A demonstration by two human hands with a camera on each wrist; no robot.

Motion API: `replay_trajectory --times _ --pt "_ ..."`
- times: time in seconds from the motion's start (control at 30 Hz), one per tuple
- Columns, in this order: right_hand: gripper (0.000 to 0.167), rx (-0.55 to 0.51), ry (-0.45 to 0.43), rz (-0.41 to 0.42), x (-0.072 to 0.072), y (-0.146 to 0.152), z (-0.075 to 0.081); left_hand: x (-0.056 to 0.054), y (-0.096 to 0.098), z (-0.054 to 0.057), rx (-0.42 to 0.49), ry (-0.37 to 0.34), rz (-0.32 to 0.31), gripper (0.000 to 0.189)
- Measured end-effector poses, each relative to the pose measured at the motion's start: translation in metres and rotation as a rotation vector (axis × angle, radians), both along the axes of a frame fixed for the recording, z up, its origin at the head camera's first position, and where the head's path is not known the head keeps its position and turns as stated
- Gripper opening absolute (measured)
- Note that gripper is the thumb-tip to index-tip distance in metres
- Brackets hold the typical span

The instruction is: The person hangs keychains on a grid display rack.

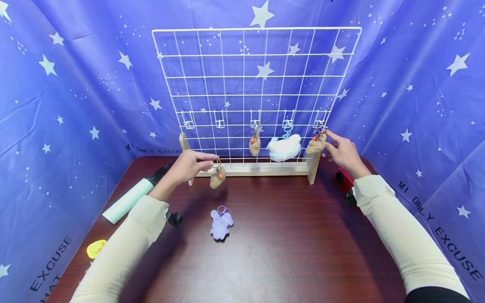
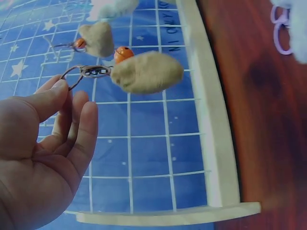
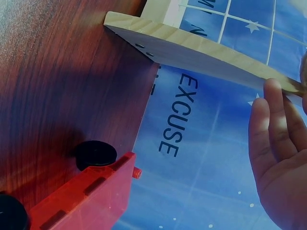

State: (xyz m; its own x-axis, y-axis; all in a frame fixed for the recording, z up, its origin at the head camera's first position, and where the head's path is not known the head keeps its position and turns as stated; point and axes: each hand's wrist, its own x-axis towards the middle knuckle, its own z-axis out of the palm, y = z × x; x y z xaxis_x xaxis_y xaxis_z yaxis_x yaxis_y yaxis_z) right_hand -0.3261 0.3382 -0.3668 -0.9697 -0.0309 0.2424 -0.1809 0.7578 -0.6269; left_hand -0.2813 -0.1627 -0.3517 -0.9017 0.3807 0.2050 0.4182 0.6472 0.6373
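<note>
The left hand [image 1: 189, 167] pinches a metal ring [image 2: 72, 79] between thumb and forefinger, its other fingers loosely bent. From that ring hangs a brown charm with an orange bell [image 1: 217, 178], above the tabletop [image 1: 284, 235] and in front of the lower left part of a white wire grid [image 1: 257, 29]. The right hand [image 1: 342, 151] pinches the edge of another brown charm [image 1: 315, 146] with thumb and forefinger, just below the rightmost hook [image 1: 320, 123]; whether this charm's ring sits on that hook cannot be told.

Five hooks are set in a row along the grid, which stands upright in a wooden base [image 1: 273, 169]. A third brown charm [image 1: 255, 147] hangs from the middle hook, and a white plush [image 1: 284, 148] hangs by a blue loop from the next one to the right. On the tabletop, a purple plush [image 1: 220, 227] with a purple ring lies near the centre. A pale green cylinder [image 1: 129, 201] and a yellow object [image 1: 96, 249] lie to the left, and a red object with black wheels [image 3: 91, 196] is by the right end of the base. A starry blue curtain [image 1: 94, 84] surrounds the tabletop.
</note>
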Motion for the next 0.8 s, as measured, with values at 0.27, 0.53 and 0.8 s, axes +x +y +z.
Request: replay_trajectory --times 0.27,0.53,0.8 --pt "0.055 0.001 0.006 -0.007 0.000 -0.001 -0.002 -0.010 0.004 0.022 0.094 0.008 0.030 0.030" --pt "0.055 0.006 0.006 -0.003 0.001 -0.001 -0.004 -0.019 0.008 0.029 0.170 0.014 0.076 0.031" --pt "0.055 0.010 0.007 -0.012 0.001 -0.001 -0.001 -0.027 0.015 0.042 0.220 0.032 0.113 0.031"
